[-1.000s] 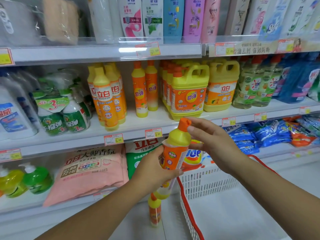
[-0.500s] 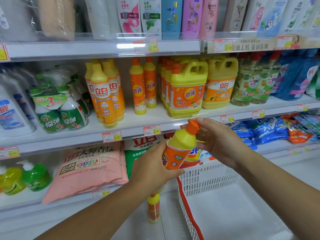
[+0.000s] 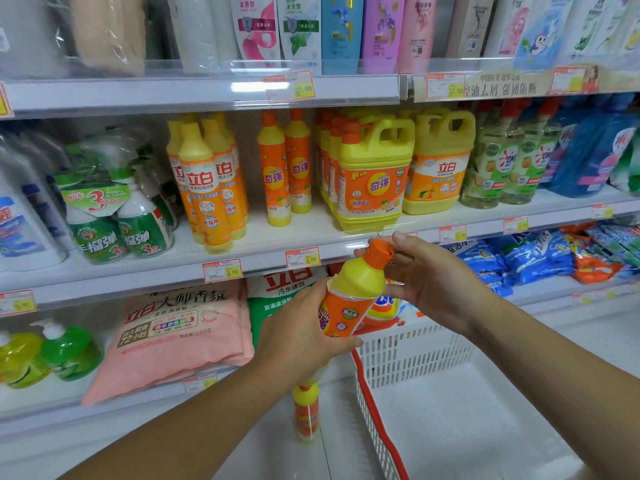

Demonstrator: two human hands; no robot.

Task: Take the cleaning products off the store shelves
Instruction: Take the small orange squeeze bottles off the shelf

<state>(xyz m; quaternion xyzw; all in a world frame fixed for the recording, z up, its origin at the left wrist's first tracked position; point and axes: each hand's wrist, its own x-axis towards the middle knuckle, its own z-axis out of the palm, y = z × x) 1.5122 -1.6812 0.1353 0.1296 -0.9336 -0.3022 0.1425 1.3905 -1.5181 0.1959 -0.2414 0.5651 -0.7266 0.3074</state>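
A yellow and orange dish soap bottle (image 3: 356, 292) with an orange cap is tilted to the right in front of the shelves. My left hand (image 3: 301, 334) grips its body. My right hand (image 3: 429, 278) has its fingers at the orange cap. Two matching bottles (image 3: 284, 168) stand on the middle shelf (image 3: 263, 251). Another such bottle (image 3: 306, 414) stands upright on the floor below my left hand.
A white basket with a red rim (image 3: 374, 403) sits on the floor at the right. Yellow jugs (image 3: 374, 171), taller orange bottles (image 3: 204, 181) and green spray bottles (image 3: 117, 216) fill the middle shelf. A pink detergent bag (image 3: 173, 334) and blue packs (image 3: 540, 258) lie on the lower shelf.
The held bottle has tipped further to the right, toward the basket. Both hands shifted slightly right with it, my right hand staying at the cap.
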